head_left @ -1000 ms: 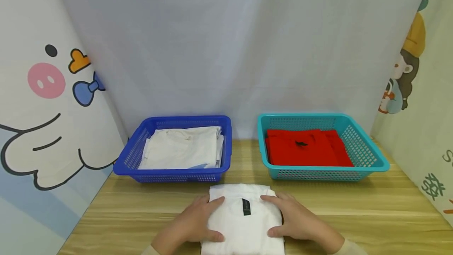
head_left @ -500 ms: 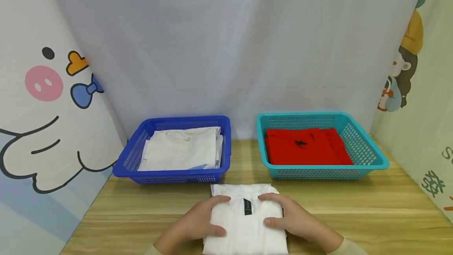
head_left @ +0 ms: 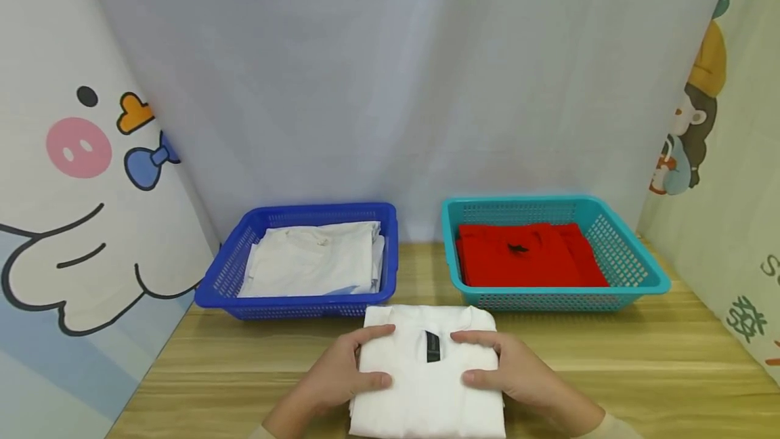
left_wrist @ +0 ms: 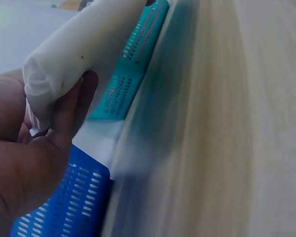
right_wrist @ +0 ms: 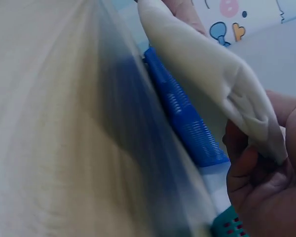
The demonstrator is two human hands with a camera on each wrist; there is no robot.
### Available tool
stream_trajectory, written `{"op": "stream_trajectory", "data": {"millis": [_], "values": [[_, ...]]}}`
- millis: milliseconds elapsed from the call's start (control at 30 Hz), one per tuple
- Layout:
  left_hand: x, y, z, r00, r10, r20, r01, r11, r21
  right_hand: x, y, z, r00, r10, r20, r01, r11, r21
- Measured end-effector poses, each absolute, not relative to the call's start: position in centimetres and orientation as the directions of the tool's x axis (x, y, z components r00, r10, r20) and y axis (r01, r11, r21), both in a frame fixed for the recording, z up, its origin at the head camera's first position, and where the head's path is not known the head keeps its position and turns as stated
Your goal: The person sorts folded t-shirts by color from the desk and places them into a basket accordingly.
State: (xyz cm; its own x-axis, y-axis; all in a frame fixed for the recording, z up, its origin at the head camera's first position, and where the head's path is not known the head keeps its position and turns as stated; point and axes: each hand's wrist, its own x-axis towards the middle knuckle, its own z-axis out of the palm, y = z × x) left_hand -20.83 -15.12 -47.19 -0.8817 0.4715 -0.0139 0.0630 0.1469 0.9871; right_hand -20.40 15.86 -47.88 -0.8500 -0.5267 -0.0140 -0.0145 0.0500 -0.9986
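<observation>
A folded white shirt (head_left: 426, 398) with a black neck label is held up off the table in the head view. My left hand (head_left: 344, 370) grips its left side, thumb on top and fingers curled underneath. On the opposite side my right hand (head_left: 518, 370) holds it in the same way. Both wrist views show the shirt's thick folded edge (left_wrist: 89, 49) raised above the wood, with fingers wrapped below it. Behind it on the left stands a blue basket (head_left: 298, 301) with folded white clothes (head_left: 313, 259) inside.
A turquoise basket (head_left: 548, 299) at the back right holds folded red clothes (head_left: 524, 256). The wooden table (head_left: 609, 358) runs up to a pale curtain (head_left: 390, 87) behind the baskets. Printed cloths (head_left: 79, 222) hang at both sides.
Both hands have tightened their hold at the shirt's sides and lifted it off the table. It has moved slightly forward and to the right. The baskets stay put.
</observation>
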Motion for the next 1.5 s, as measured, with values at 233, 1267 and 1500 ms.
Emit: {"op": "stream_trajectory", "data": {"millis": [233, 1267, 1500], "values": [[-20.1, -14.8, -45.5, -0.884, 0.463, 0.067, 0.140, 0.125, 0.982, -19.9, 17.0, -45.8, -0.845, -0.530, 0.075, -0.120, 0.051, -0.991], [-24.7, -22.8, -36.0, -0.926, 0.330, 0.182, 0.289, 0.310, 0.906, -26.8, 8.2, -37.8, -0.909, -0.374, 0.182, -0.253, 0.149, -0.956], [-28.9, -26.5, -35.2, -0.940, 0.313, 0.138, 0.255, 0.374, 0.892, -31.1, 3.9, -37.6, -0.918, -0.360, 0.164, -0.236, 0.167, -0.957]]}}
